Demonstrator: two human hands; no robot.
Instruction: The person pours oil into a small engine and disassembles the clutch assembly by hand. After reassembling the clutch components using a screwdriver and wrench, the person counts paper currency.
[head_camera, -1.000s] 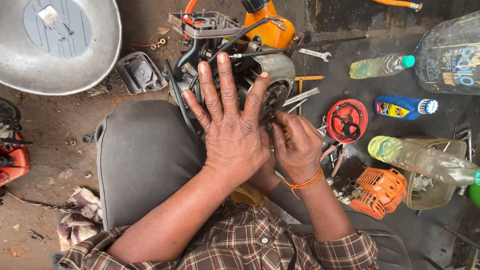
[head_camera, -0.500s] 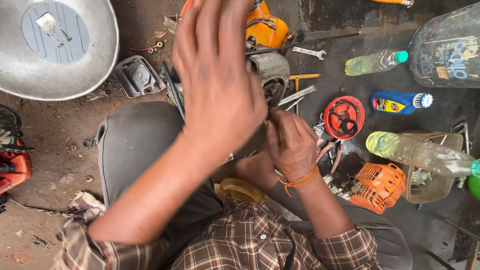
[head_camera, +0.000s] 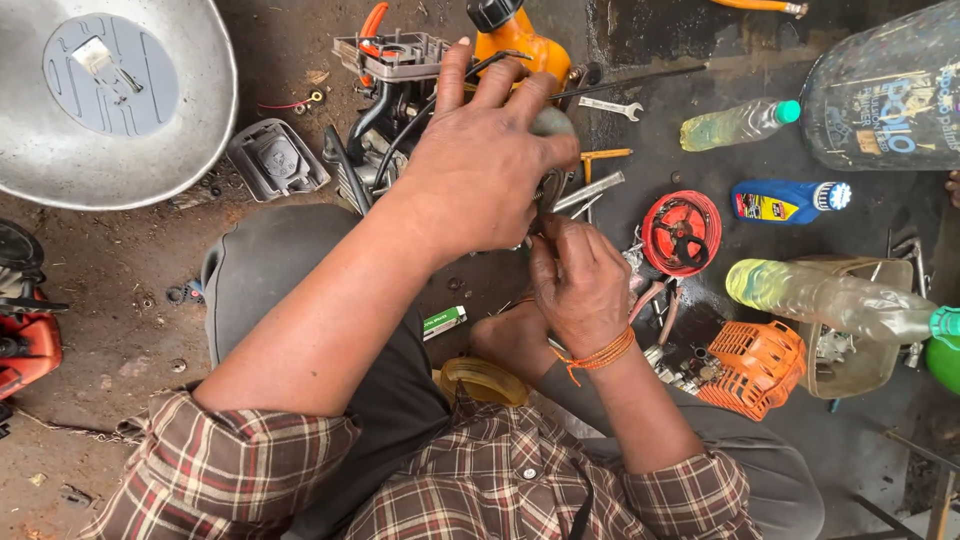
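Observation:
A small engine (head_camera: 400, 90) with an orange fuel tank (head_camera: 520, 45) and grey finned parts lies on the dirty floor ahead of me. My left hand (head_camera: 480, 165) rests on top of it, fingers curled over a grey rounded part at its right side. My right hand (head_camera: 578, 280), with an orange thread band at the wrist, is just below, fingertips pinched on a small metal part near the engine's lower right. What it pinches is too small to name. My knees in grey trousers frame the work.
A big metal bowl (head_camera: 110, 100) sits at the upper left. A grey cover (head_camera: 275, 160), red pulley wheel (head_camera: 682, 232), orange grille (head_camera: 755, 368), blue oil bottle (head_camera: 790, 200), clear bottles (head_camera: 735, 125), a spanner (head_camera: 612, 106) and a red machine (head_camera: 25, 335) lie around.
My left hand lifted from lying flat over the engine, swung up, and now rests gripping its upper right. The right hand stayed at the same spot.

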